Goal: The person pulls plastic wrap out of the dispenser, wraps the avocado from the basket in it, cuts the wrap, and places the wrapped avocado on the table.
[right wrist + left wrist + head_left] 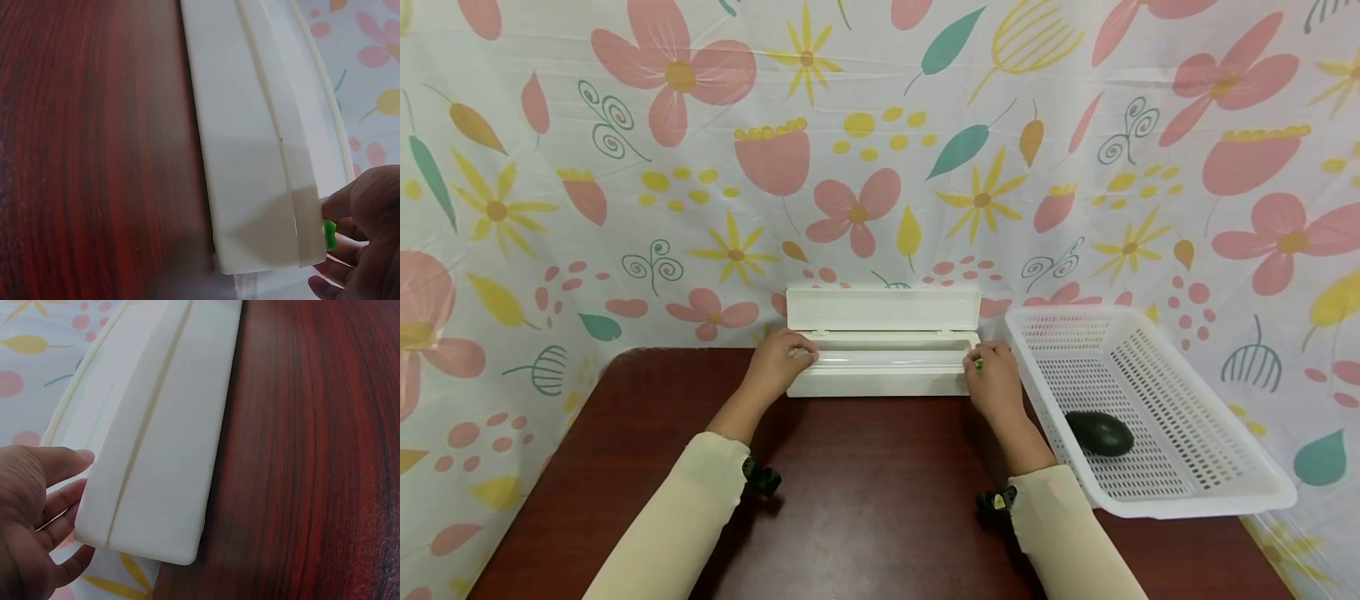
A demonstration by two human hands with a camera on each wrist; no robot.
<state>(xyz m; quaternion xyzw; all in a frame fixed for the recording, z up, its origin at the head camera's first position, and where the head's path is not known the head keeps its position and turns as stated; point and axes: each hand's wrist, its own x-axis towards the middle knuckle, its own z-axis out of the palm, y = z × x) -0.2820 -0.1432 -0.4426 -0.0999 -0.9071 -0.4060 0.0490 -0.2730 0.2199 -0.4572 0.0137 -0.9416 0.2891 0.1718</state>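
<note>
Two bare hands at either end of a long white plastic box (883, 365), near the far edge of a dark red-brown wooden worktop (865, 492). Box lid (883, 309) open, standing upright behind the box against a floral cloth backdrop (880, 150). Left hand (777, 360) at the left end of the box, grip narrow: fingers (62, 500) curled round that end cap, thumb over the top edge, as seen from the left wrist. Right hand (992, 375) at the right end of the box, grip likewise narrow, fingertips (340, 203) pressed against the end cap. Small bright green piece (329, 234) between those fingertips and the box's right end; cannot tell what it is, nor whether pinched or merely touched. Front face of the box plain and smooth, with one lengthwise groove along it, visible in both wrist views. White perforated basket (1187, 467) just beside the box on its right, tilted, its near corner overhanging the worktop's right edge. Dark green avocado (1100, 433) lying inside the basket, toward its near left side, well apart from the box. Cream sleeves (692, 508) on both forearms, reaching from the near edge of the worktop toward the box. Small black device at each wrist.
</note>
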